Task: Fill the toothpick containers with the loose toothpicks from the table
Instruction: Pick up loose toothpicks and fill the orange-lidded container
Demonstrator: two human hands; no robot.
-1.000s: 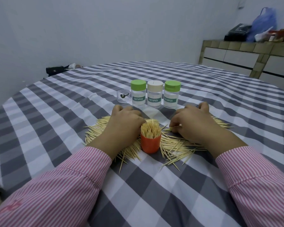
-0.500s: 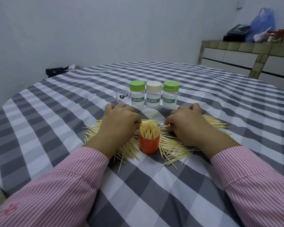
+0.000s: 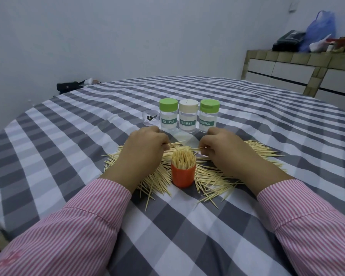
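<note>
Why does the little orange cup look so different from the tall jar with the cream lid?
The orange cup has no lid and is packed with upright toothpicks; the cream-lidded jar is capped. The cup is solid orange and short; the jar is clear, taller and labelled TOOTHPICK. The cup stands in the loose toothpicks; the jar stands beyond them. Both stand upright.
</note>
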